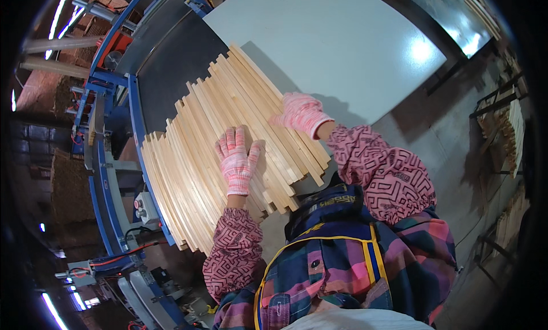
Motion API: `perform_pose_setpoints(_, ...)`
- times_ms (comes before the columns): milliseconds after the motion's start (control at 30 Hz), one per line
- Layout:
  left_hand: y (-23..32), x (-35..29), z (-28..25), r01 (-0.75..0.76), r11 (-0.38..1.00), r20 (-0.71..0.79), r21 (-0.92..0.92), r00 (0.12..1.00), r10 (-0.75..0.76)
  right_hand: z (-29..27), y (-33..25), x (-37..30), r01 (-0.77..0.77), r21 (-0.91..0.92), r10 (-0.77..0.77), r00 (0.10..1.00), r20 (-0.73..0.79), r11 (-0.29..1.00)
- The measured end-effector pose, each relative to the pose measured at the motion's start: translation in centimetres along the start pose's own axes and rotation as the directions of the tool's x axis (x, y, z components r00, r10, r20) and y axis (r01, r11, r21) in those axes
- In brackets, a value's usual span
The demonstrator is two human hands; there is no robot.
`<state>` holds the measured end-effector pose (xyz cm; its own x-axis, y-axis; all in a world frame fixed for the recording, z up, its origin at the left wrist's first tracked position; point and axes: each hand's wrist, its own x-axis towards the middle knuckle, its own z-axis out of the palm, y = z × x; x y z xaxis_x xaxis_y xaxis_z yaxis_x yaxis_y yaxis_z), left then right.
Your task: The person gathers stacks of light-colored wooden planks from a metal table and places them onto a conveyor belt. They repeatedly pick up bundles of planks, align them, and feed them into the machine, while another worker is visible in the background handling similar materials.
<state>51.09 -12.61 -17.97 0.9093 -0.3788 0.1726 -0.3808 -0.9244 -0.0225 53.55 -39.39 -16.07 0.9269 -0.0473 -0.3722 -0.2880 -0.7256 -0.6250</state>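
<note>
Many long, pale wooden strips (197,153) lie side by side in a wide, slanting layer, their ends uneven. My left hand (235,162), in a pink-and-white knit glove, rests flat on top of the strips with its fingers spread. At the layer's right edge is my right hand (304,112), gloved the same way. One of its digits reaches left over the outermost strips, apart from the other fingers, which are bent and partly hidden. Neither hand visibly lifts a strip.
A dark flat surface (177,62) lies beyond the strips, and a pale, smooth tabletop (337,39) extends to the right. Blue machine framing (136,113) runs along the left, with a grey control box (147,209) on it. Stacked wood (511,124) stands at far right.
</note>
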Motion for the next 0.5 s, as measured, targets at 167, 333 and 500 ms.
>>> perform_pose_setpoints(167,4.5,0.7,-1.2,-0.097,0.989,0.021,-0.116,0.995,0.100,0.1,0.1,-0.1,-0.019,0.064,0.015,0.998,0.056,0.998)
perform_pose_setpoints(333,8.3,0.9,0.4,-0.217,0.976,0.151,0.023,0.966,0.211,-1.4,-1.4,-0.1,-0.040,-0.039,0.045,0.993,0.112,0.998)
perform_pose_setpoints(500,7.2,0.7,0.8,-0.257,0.966,0.085,0.032,0.964,0.253,-7.1,-1.9,-1.5,0.020,-0.109,-0.015,0.999,0.042,0.994)
